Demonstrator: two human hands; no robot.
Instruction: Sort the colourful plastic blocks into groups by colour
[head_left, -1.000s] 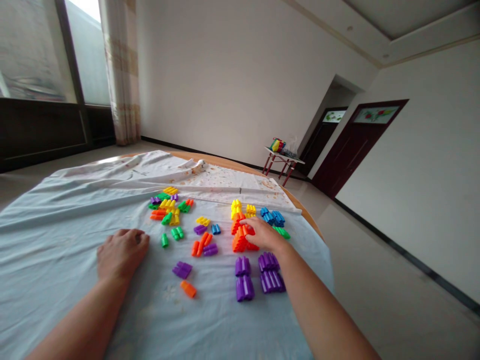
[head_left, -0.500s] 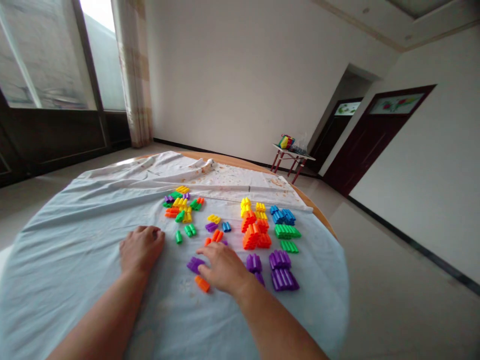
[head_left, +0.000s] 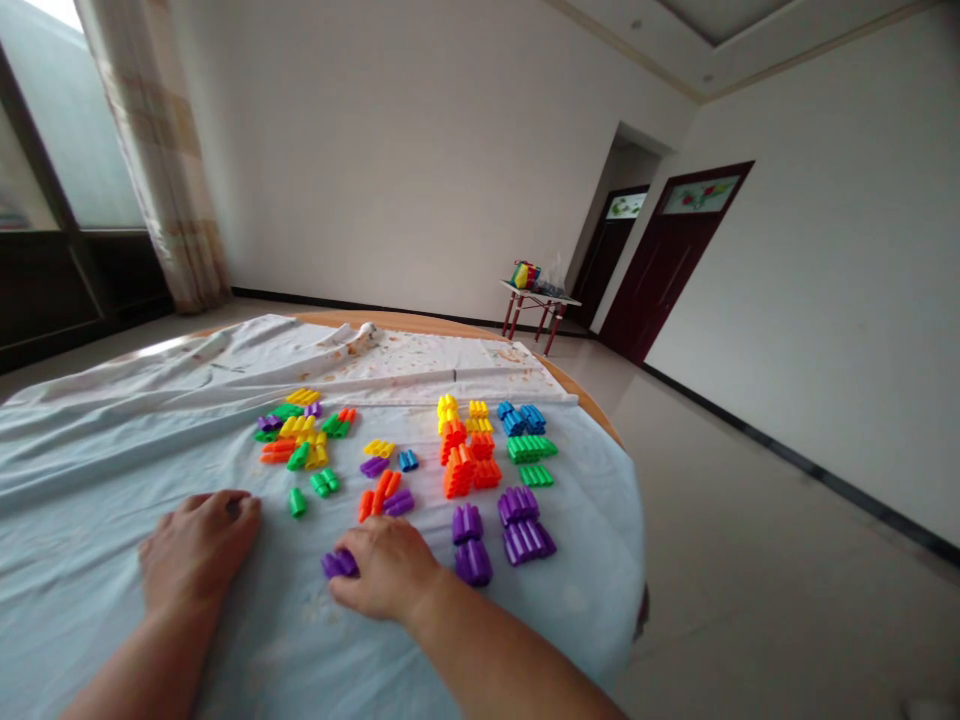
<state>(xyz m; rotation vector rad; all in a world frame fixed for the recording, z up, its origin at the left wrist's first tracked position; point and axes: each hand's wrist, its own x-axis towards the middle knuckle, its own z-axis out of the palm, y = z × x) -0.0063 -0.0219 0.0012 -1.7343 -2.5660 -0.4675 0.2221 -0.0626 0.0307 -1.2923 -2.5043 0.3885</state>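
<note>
Interlocking plastic toy blocks lie on the cloth. A purple block sits between the thumb and fingertips of my right hand, whose fingers are closed on it. Just beyond that hand are an orange block and another purple block. My left hand rests palm down on the cloth with its fingers curled in, and no block shows in it. Near it lie a green block and another green block. The undersides of both hands are hidden.
A mixed heap of blocks lies at the left. Stacked orange blocks, purple blocks, green blocks and blue blocks stand at the right. The round table is covered by a wrinkled cloth.
The view has turned right, so the table sits further left. My right hand has closed around the purple block. The orange block beside it is out of sight.
</note>
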